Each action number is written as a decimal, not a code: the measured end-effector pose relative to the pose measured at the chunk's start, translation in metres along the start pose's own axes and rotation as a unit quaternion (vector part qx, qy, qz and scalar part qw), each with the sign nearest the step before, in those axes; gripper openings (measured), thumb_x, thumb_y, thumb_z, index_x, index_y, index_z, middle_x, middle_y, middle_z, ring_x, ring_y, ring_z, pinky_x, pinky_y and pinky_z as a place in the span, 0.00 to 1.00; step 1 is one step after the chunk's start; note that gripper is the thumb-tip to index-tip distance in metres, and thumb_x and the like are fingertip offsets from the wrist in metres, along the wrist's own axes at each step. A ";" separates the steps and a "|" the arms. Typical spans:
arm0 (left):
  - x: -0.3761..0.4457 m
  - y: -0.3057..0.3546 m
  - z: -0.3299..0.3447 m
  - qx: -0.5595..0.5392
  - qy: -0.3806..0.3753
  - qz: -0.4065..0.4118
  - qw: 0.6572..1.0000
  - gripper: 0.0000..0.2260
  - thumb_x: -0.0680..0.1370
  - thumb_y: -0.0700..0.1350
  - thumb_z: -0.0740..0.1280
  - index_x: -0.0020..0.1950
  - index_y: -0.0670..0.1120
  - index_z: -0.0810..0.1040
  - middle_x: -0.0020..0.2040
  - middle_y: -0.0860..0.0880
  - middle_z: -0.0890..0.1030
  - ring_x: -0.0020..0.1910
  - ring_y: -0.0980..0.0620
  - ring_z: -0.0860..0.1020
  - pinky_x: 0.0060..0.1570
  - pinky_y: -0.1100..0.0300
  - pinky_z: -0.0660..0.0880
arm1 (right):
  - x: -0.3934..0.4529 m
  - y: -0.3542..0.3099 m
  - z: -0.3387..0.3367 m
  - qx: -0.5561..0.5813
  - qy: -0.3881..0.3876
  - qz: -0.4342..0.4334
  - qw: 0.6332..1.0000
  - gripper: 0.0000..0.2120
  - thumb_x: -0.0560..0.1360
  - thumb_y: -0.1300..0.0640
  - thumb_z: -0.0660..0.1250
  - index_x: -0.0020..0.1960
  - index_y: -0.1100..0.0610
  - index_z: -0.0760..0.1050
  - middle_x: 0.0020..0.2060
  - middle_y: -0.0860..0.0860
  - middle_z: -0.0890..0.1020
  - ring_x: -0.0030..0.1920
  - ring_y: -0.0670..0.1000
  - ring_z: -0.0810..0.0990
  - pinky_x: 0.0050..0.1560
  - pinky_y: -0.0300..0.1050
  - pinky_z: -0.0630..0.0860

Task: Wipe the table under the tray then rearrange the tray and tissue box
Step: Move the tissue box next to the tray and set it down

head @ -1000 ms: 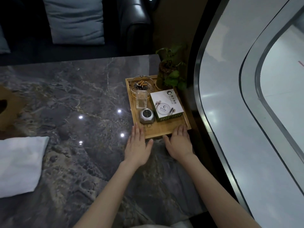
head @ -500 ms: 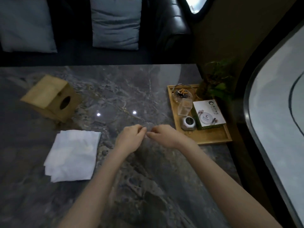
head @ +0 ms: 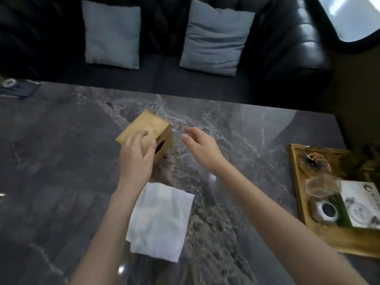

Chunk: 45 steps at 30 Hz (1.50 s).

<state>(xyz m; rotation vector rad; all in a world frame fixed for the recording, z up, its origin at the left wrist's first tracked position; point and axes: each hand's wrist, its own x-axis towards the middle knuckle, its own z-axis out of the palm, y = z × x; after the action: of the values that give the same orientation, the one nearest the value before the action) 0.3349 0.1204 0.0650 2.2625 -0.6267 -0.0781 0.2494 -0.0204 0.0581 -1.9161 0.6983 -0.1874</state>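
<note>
Now the left hand (head: 137, 155) grips the tissue box (head: 146, 131); right hand (head: 200, 148) hovers beside.

a dark leather sofa (head: 287, 64) spans the top of the frame with two grey-blue cushions (head: 112, 34), a bright window (head: 349, 15) at upper right, dim brown wall (head: 357, 95) below it.

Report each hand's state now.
Left hand: closing on the tissue box, fingers on top.
Right hand: open, empty, beside the box.
</note>
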 end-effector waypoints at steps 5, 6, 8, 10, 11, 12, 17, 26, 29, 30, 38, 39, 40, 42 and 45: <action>0.021 -0.039 0.016 -0.001 0.031 -0.141 0.989 0.33 0.76 0.52 0.62 0.74 0.45 0.49 0.77 0.44 0.46 0.75 0.44 0.46 0.71 0.47 0.48 | 0.046 0.011 0.031 0.181 -0.022 0.105 0.978 0.31 0.77 0.47 0.60 0.74 0.54 0.52 0.72 0.53 0.65 0.68 0.50 0.66 0.62 0.42 0.63; 0.025 -0.044 0.020 -0.041 0.032 -0.189 0.981 0.36 0.75 0.53 0.63 0.75 0.45 0.45 0.77 0.44 0.45 0.75 0.44 0.45 0.71 0.47 0.47 | 0.052 0.012 0.035 0.207 -0.040 0.125 0.970 0.33 0.76 0.45 0.60 0.75 0.53 0.49 0.74 0.52 0.61 0.71 0.51 0.62 0.64 0.43 0.61; 0.031 -0.053 0.028 -0.146 0.029 -0.268 0.952 0.38 0.75 0.54 0.64 0.74 0.46 0.42 0.77 0.43 0.48 0.74 0.43 0.51 0.72 0.48 0.51 | 0.058 0.014 0.040 0.231 -0.084 0.150 0.958 0.35 0.76 0.43 0.60 0.75 0.50 0.46 0.75 0.50 0.56 0.73 0.52 0.57 0.63 0.42 0.58; 0.033 -0.060 0.035 -0.258 0.019 -0.303 0.917 0.36 0.75 0.53 0.64 0.75 0.49 0.45 0.74 0.43 0.59 0.71 0.44 0.62 0.70 0.46 0.60 | 0.062 0.014 0.043 0.227 -0.114 0.157 0.954 0.35 0.76 0.41 0.59 0.75 0.49 0.46 0.76 0.49 0.56 0.74 0.51 0.56 0.62 0.42 0.57; 0.033 -0.061 0.036 -0.306 0.016 -0.318 0.897 0.35 0.75 0.53 0.64 0.74 0.50 0.47 0.72 0.44 0.63 0.67 0.44 0.67 0.67 0.45 0.65 | 0.063 0.014 0.045 0.221 -0.121 0.152 0.956 0.34 0.76 0.41 0.58 0.75 0.49 0.47 0.75 0.49 0.56 0.73 0.51 0.56 0.63 0.42 0.57; 0.032 -0.062 0.038 -0.340 0.015 -0.334 0.879 0.34 0.75 0.53 0.65 0.74 0.52 0.48 0.70 0.44 0.67 0.64 0.45 0.70 0.64 0.45 0.68 | 0.063 0.014 0.046 0.217 -0.126 0.147 0.957 0.32 0.76 0.42 0.58 0.75 0.50 0.50 0.75 0.49 0.59 0.72 0.49 0.59 0.63 0.42 0.57; 0.028 -0.060 0.038 -0.391 0.020 -0.341 0.855 0.28 0.76 0.51 0.63 0.72 0.51 0.55 0.63 0.45 0.72 0.58 0.46 0.75 0.53 0.51 0.74 | 0.058 0.014 0.053 0.189 -0.106 0.111 0.970 0.26 0.77 0.45 0.59 0.71 0.52 0.59 0.68 0.52 0.70 0.64 0.51 0.69 0.62 0.43 0.65; 0.011 -0.028 0.034 -0.369 -0.039 -0.310 0.875 0.24 0.77 0.52 0.61 0.71 0.49 0.59 0.62 0.46 0.73 0.56 0.48 0.75 0.44 0.60 0.74 | 0.035 0.010 0.022 0.117 -0.051 0.066 0.990 0.22 0.76 0.45 0.60 0.66 0.54 0.68 0.60 0.51 0.76 0.58 0.50 0.73 0.56 0.46 0.70; 0.002 -0.008 0.033 -0.347 -0.060 -0.298 0.887 0.26 0.76 0.52 0.62 0.72 0.49 0.59 0.64 0.45 0.73 0.58 0.45 0.75 0.52 0.49 0.76 | 0.022 0.009 0.000 0.093 -0.033 0.067 0.993 0.20 0.76 0.44 0.60 0.62 0.54 0.70 0.55 0.49 0.77 0.52 0.49 0.74 0.48 0.44 0.71; -0.001 -0.001 0.033 -0.342 -0.063 -0.293 0.891 0.26 0.76 0.52 0.62 0.72 0.49 0.58 0.64 0.44 0.73 0.58 0.44 0.75 0.55 0.45 0.75 | 0.017 0.009 -0.008 0.087 -0.024 0.065 0.994 0.17 0.76 0.44 0.59 0.58 0.54 0.71 0.52 0.48 0.77 0.50 0.48 0.75 0.44 0.42 0.71; -0.052 0.059 0.041 -0.315 -0.109 -0.190 0.923 0.30 0.74 0.55 0.65 0.72 0.49 0.57 0.66 0.46 0.72 0.63 0.45 0.72 0.64 0.44 0.68 | -0.057 0.014 -0.070 0.099 0.079 0.018 0.992 0.10 0.76 0.44 0.59 0.51 0.49 0.70 0.49 0.47 0.77 0.49 0.46 0.75 0.43 0.37 0.69; -0.060 0.068 0.042 -0.314 -0.114 -0.177 0.926 0.30 0.74 0.54 0.65 0.72 0.48 0.58 0.66 0.46 0.72 0.63 0.45 0.72 0.65 0.44 0.67 | -0.068 0.016 -0.077 0.102 0.093 0.014 0.990 0.10 0.76 0.45 0.59 0.50 0.50 0.71 0.49 0.48 0.78 0.49 0.47 0.75 0.44 0.39 0.71; -0.070 0.076 0.043 -0.315 -0.120 -0.163 0.927 0.30 0.74 0.54 0.65 0.72 0.49 0.58 0.66 0.46 0.72 0.63 0.45 0.72 0.65 0.44 0.67 | -0.080 0.018 -0.084 0.102 0.106 0.011 0.989 0.11 0.76 0.45 0.59 0.50 0.52 0.72 0.49 0.50 0.78 0.49 0.49 0.76 0.46 0.42 0.72; -0.090 0.093 0.044 -0.322 -0.137 -0.132 0.928 0.27 0.74 0.55 0.64 0.70 0.50 0.60 0.65 0.47 0.72 0.63 0.46 0.72 0.65 0.44 0.67 | -0.102 0.022 -0.097 0.101 0.136 0.004 0.986 0.13 0.76 0.46 0.59 0.51 0.55 0.74 0.50 0.53 0.79 0.52 0.52 0.76 0.52 0.48 0.73; -0.122 0.115 0.047 -0.318 -0.158 -0.093 0.930 0.26 0.74 0.56 0.64 0.69 0.54 0.59 0.65 0.49 0.73 0.62 0.50 0.72 0.64 0.49 0.68 | -0.140 0.032 -0.112 0.097 0.184 -0.005 0.978 0.14 0.77 0.47 0.59 0.53 0.57 0.74 0.52 0.54 0.78 0.54 0.52 0.75 0.56 0.51 0.72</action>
<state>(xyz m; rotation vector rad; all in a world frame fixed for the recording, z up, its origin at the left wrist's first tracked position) 0.1689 0.0778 0.0963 1.6731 -0.4582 -0.6563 0.0746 -0.0416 0.1051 -1.7140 0.8804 -0.6066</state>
